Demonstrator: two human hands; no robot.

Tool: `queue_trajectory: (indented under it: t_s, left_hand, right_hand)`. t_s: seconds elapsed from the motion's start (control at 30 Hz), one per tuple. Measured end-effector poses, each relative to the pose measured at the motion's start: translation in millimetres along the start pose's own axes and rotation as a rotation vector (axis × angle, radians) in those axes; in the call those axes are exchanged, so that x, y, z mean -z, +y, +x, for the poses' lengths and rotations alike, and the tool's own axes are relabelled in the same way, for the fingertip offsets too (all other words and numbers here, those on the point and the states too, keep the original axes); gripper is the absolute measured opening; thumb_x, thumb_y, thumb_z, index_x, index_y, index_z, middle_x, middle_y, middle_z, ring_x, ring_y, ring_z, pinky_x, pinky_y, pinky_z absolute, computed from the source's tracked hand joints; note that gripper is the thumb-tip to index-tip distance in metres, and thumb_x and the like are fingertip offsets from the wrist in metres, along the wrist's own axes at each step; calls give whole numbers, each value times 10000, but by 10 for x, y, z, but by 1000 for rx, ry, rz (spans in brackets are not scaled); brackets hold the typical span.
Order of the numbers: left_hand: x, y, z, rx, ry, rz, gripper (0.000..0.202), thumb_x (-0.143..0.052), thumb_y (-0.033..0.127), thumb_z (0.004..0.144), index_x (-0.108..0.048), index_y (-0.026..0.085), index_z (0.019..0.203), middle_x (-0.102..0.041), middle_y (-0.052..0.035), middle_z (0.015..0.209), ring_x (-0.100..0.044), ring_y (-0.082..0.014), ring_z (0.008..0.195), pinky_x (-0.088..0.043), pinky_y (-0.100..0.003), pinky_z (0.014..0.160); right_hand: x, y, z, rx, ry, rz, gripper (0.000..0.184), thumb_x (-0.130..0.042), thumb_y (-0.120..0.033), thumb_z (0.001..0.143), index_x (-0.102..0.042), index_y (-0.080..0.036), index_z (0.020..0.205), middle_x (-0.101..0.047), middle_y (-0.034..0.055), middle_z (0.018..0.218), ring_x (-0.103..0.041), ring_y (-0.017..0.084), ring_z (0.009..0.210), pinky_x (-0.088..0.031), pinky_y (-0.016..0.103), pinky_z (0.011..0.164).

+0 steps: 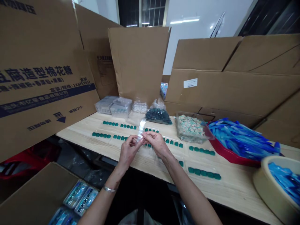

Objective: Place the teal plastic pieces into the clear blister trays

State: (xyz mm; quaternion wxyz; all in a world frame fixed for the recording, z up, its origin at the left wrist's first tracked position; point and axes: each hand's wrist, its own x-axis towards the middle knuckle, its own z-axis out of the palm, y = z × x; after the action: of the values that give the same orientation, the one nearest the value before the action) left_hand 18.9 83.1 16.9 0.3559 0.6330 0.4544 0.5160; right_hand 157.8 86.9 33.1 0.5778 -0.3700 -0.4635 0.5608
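A narrow clear plastic strip (141, 127), catching the light, is pinched between the fingertips of my left hand (129, 150) and my right hand (156, 143). Both hands meet over the middle of the wooden table (89, 142). Around them lie short rows of small dark green pieces, some on clear plastic; one row (202, 150) is at the right and another row (204, 173) lies nearer the front edge. My hands partly cover the middle rows. Whether the strip holds anything cannot be made out.
Behind stand clear plastic boxes (120, 107), a bag of dark green pieces (158, 115) and a clear tub of pale pieces (191, 126). At right are a red basin (228, 154) of blue items and a cream bucket (269, 184). Cardboard boxes (140, 59) wall the back.
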Motion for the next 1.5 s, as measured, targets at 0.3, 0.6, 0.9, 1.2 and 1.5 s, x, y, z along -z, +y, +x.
queue_trajectory:
  t_s: [0.3, 0.6, 0.9, 1.2, 1.5]
  left_hand:
    - [60, -117, -38, -267, 45, 281, 276, -617, 378, 757, -589, 182, 948, -529, 21, 645, -524, -110, 616, -429, -228, 652]
    - [78, -163, -11, -56, 32, 96, 257, -596, 404, 758, -598, 175, 874, -493, 27, 618, -492, -95, 562, -423, -197, 553]
    - [889, -314, 267, 41, 348, -95, 325, -666, 386, 687, -592, 159, 908, -521, 35, 650, -601, -139, 683, -501, -296, 754]
    - [659, -193, 20, 181, 137, -335, 323, -681, 372, 686, -580, 160, 908, -563, 32, 718, -578, -108, 659, -519, -338, 805]
    - [429, -73, -31, 43, 12, 46, 326, -668, 406, 689, -639, 175, 917, -568, 1, 701, -531, -110, 615, -460, -216, 601]
  right_hand:
    - [-56, -11, -10, -49, 54, -67, 208, -708, -321, 638, -645, -137, 711, -624, -7, 613, -556, 92, 529, -457, 201, 517]
    - [-109, 37, -2, 64, 44, -215, 210, -670, -342, 671, -594, -152, 721, -604, -16, 564, -574, 111, 513, -483, 238, 552]
    - [557, -322, -131, 288, 84, -804, 162, -503, -313, 823, -569, -165, 817, -595, 19, 690, -552, 127, 620, -441, 240, 596]
    - [1395, -265, 470, 76, -159, -1852, 249, -406, -31, 824, -626, -146, 802, -636, 114, 908, -562, 194, 900, -394, 259, 738]
    - [1345, -130, 272, 87, 57, -1749, 228, -417, -78, 841, -632, -123, 903, -621, 152, 1005, -572, 220, 944, -439, 286, 748]
